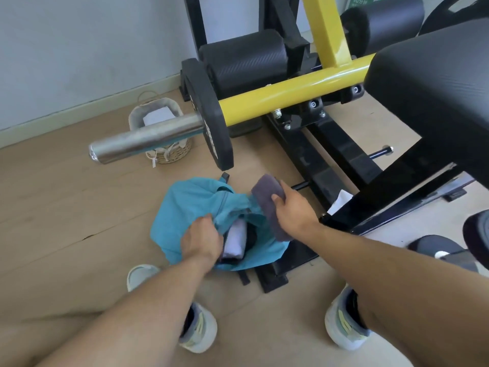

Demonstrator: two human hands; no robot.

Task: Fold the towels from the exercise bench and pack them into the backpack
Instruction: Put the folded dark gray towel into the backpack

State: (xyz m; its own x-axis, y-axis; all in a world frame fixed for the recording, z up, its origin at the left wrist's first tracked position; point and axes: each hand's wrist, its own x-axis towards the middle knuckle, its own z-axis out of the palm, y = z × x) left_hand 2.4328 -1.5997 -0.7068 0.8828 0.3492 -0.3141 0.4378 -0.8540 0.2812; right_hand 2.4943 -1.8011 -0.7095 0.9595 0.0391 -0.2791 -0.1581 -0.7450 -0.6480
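The teal backpack (190, 207) lies on the wooden floor (66, 207), just near of the exercise machine's steel bar (145, 140) and weight plate (209, 112), its mouth facing the person. The left hand (202, 239) grips the near-left edge of the opening, fingers curled round the fabric and holding it apart. The right hand (291, 207) grips a folded grey towel (267, 202), thumb on the near face and fingers wrapped round the far side; the towel stands on end at the right rim of the opening, its lower end against the backpack's fabric.

Inside the backpack one folded white towel (234, 241) shows, directly right of the left hand, with something dark (251, 238) beside it that cannot be made out. So two towels can be counted: one grey, one white. There is one backpack, and two hands on it. The black padded counter (434, 75) rises at the far right. A wicker basket (164, 128) stands at the far left by the wall, and two white shoes (201, 329) are nearest.
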